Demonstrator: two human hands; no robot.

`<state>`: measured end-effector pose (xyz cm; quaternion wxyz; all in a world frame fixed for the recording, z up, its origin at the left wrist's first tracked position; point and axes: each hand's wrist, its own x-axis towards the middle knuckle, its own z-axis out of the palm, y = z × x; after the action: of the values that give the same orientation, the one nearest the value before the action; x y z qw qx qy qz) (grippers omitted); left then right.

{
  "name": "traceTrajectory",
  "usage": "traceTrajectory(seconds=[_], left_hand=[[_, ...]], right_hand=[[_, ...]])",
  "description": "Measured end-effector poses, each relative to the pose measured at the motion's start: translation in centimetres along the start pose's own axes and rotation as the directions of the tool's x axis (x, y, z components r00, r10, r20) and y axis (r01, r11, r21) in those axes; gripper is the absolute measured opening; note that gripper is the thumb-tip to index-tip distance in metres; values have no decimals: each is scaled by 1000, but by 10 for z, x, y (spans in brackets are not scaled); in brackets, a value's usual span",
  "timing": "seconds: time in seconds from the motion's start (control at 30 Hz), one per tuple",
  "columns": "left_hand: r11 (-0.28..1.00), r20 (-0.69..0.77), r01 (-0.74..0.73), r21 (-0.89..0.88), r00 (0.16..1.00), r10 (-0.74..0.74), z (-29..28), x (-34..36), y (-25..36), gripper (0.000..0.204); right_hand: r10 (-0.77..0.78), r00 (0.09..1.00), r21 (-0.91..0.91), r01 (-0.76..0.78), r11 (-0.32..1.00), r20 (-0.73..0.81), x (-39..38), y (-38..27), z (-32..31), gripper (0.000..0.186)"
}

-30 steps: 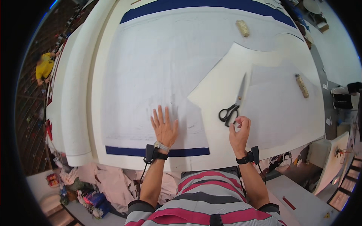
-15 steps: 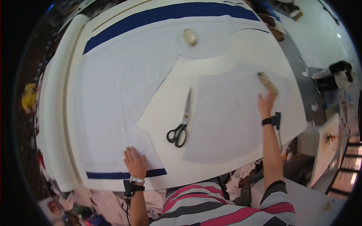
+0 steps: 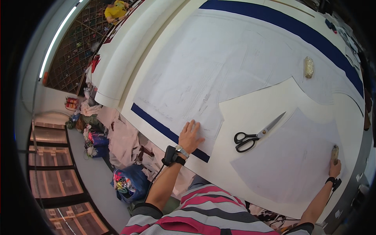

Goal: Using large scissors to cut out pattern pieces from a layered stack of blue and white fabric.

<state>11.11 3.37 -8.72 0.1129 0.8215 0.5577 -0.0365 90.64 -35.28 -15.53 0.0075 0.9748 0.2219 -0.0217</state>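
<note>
My left hand [image 3: 190, 137] lies flat with fingers spread on a large white paper pattern [image 3: 211, 74], near its lower edge. Dark blue fabric [image 3: 156, 124] shows from under that edge and as a long strip along the far side. At the right, my right hand [image 3: 335, 168] has its fingers round the near end of a tan wrapped block [image 3: 335, 152], on a second, smaller paper piece [image 3: 290, 156]. Between the hands lie black-handled scissors [image 3: 256, 135], blades pointing away to the right. Another tan wrapped block [image 3: 308, 67] rests on the large pattern.
A thick white roll [image 3: 133, 51] lies along the table's left side. Pink cloth scraps [image 3: 121, 137] and a blue bag [image 3: 131, 182] of colourful scraps sit below the near left edge. A person in yellow [image 3: 115, 11] is beyond the roll.
The view has swung left, so the table appears turned and shifted right. My right hand has closed in on the block it was reaching at. My left hand stays flat on the pattern.
</note>
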Motion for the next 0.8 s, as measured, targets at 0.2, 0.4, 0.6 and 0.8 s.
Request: traceTrajectory(seconds=[0.2,0.4,0.6,0.8], left_hand=[[999,-3,-34,-40,999,34,-5,5,3,86],[994,8,-88,-64,996,89,-7,1,-11,83],[946,-37,-306,-105,952,304,0,-1,-44,62],[880,-77,-451,-148,893,444,-8,1,-72,51]], right_hand=[[102,973,229,-54,972,-205,-24,-43,-34,56],[-20,1000,784,24,621,-15,-162,-263,-93,37],[-391,857,884,-142,446,335,-313,-483,-70,35],[-516,805,852,25,524,293,-406,-705,-80,51]])
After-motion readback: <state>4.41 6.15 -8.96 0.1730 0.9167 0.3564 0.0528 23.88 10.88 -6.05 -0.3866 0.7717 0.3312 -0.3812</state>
